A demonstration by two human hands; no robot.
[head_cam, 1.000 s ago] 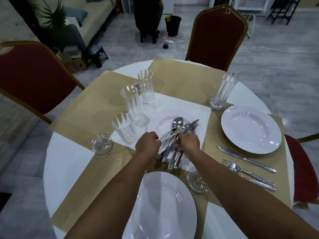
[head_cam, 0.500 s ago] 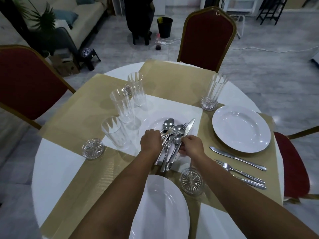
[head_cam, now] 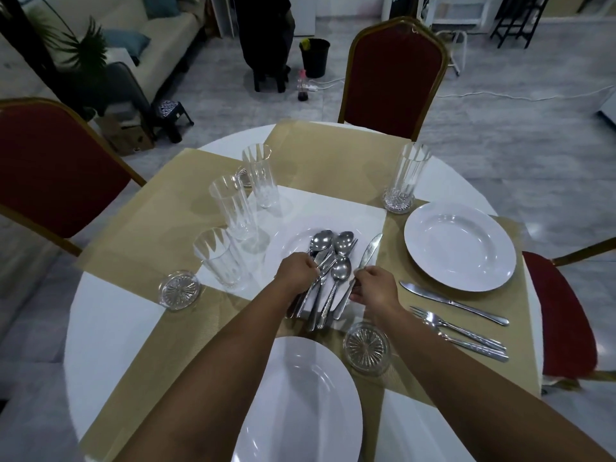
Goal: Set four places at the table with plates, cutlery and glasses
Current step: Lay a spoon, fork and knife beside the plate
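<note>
both forearms reach forward over the counter [head_cam: 110,321]; the left hand [head_cam: 296,273] curls round the cutlery pile [head_cam: 341,271] on the middle plate [head_cam: 286,240]; the right hand [head_cam: 375,286] pinches a knife [head_cam: 368,253] just beside the pile, blade angled away

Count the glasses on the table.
4. Three stand in a row left of the centre plate: near glass, middle glass, far glass. The fourth glass stands on a coaster beyond the right plate. None looks hidden.
</note>
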